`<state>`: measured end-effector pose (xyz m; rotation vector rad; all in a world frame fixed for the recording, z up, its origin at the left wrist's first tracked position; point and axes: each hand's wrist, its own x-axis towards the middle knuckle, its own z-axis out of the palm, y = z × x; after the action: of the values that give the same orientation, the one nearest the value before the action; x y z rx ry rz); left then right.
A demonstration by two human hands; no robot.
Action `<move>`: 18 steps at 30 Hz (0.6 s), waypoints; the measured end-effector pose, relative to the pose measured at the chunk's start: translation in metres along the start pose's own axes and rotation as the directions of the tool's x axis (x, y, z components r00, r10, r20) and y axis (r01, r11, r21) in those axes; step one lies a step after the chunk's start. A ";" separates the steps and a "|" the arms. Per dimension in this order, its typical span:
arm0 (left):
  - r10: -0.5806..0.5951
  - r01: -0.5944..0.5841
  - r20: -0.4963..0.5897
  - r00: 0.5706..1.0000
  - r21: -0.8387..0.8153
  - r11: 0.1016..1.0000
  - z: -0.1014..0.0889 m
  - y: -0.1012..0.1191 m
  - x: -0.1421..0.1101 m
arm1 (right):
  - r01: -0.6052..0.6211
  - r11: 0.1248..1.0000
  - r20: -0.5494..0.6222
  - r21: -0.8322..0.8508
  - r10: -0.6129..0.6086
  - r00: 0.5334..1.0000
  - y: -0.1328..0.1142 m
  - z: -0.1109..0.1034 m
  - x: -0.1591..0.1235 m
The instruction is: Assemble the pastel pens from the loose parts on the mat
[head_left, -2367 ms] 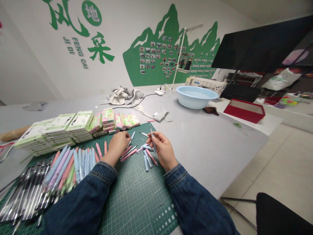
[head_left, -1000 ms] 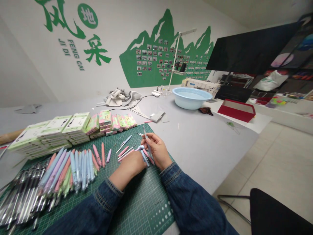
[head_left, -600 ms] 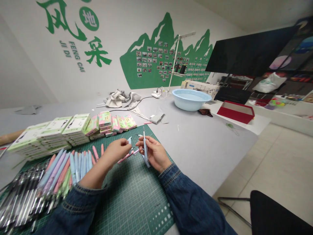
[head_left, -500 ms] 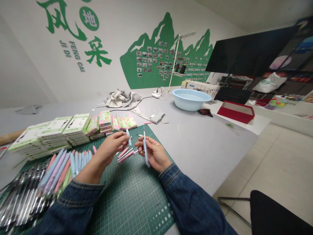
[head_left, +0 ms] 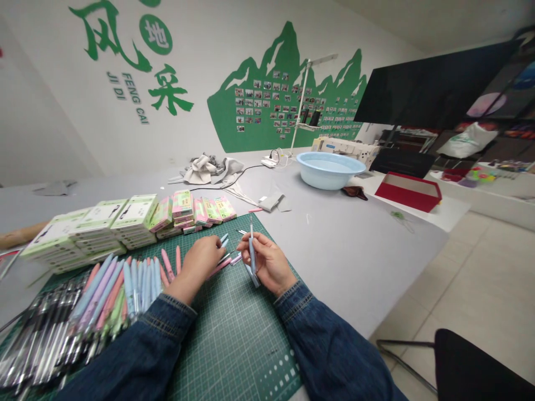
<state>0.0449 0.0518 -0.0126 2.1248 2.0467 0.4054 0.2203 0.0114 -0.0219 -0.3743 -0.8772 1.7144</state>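
Observation:
My right hand [head_left: 273,264] is closed around a light blue pen barrel [head_left: 252,253] held upright, with a thin refill tip sticking out of its top. Another bluish pen part [head_left: 251,275] shows just below that hand. My left hand [head_left: 203,260] is lowered over the green cutting mat [head_left: 225,323], its fingers pinched on a light blue pen part, mostly hidden behind them. A second light blue part [head_left: 224,238] lies right beside the fingertips. Between the hands lie pink pen parts [head_left: 219,267] and silvery refills, partly covered.
A row of pastel pen barrels [head_left: 144,281] and many black-and-clear pens [head_left: 37,328] cover the mat's left side. Stacked boxes [head_left: 134,220] and small pink-green packs [head_left: 183,206] stand behind. Farther back are a blue basin [head_left: 330,172], grey cloth [head_left: 211,170] and a red box [head_left: 407,192].
My left hand went to the parts by my right hand, lifted a light blue pen part, then brought it down beside another at the mat's far side. My right hand keeps its pen barrel.

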 end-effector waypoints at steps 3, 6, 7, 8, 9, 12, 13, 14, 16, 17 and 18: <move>0.034 -0.035 0.038 0.999 0.049 0.998 0.008 0.003 0.003 | 0.015 1.000 -0.034 -0.017 -0.016 0.999 0.001 -0.001 0.001; 0.016 -0.016 -0.005 1.000 -0.004 1.000 0.009 0.002 0.011 | 0.024 0.999 -0.050 -0.029 -0.025 0.998 0.002 -0.001 0.002; -0.004 0.003 -0.035 0.999 -0.026 1.000 0.009 0.000 0.015 | 0.024 0.999 -0.054 -0.032 -0.025 0.998 0.001 -0.002 0.002; -0.027 0.024 -0.063 0.998 -0.046 0.999 0.010 -0.002 0.019 | 0.022 0.999 -0.057 -0.034 -0.024 0.998 0.001 -0.002 0.002; -0.045 0.040 -0.085 0.995 -0.064 0.997 0.011 -0.004 0.023 | 0.020 0.999 -0.059 -0.037 -0.022 0.998 0.001 -0.002 0.002; -0.075 0.063 -0.096 0.993 -0.120 0.991 0.018 -0.008 0.034 | 0.019 0.999 -0.053 -0.037 -0.021 0.998 0.001 -0.003 0.003; -0.086 0.070 -0.100 0.991 -0.151 0.986 0.020 -0.008 0.037 | 0.019 0.999 -0.051 -0.037 -0.020 0.998 0.001 -0.003 0.003; -0.099 0.078 -0.105 0.990 -0.187 0.979 0.023 -0.009 0.039 | 0.019 0.999 -0.051 -0.039 -0.021 0.998 0.001 -0.003 0.003; -0.127 0.089 -0.119 0.985 -0.280 0.956 0.025 -0.010 0.044 | 0.021 0.998 -0.058 -0.052 -0.024 0.998 0.001 -0.004 0.003; -0.139 0.089 -0.125 0.982 -0.337 0.937 0.024 -0.011 0.046 | 0.022 0.998 -0.063 -0.064 -0.026 0.998 0.001 -0.004 0.003; -0.149 0.085 -0.132 0.980 -0.400 0.913 0.023 -0.013 0.047 | 0.023 0.997 -0.067 -0.079 -0.029 0.997 0.002 -0.003 0.003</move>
<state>0.0407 0.1013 -0.0346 1.7702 1.9538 0.9098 0.2205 0.0148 -0.0250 -0.4694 -0.8971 1.6374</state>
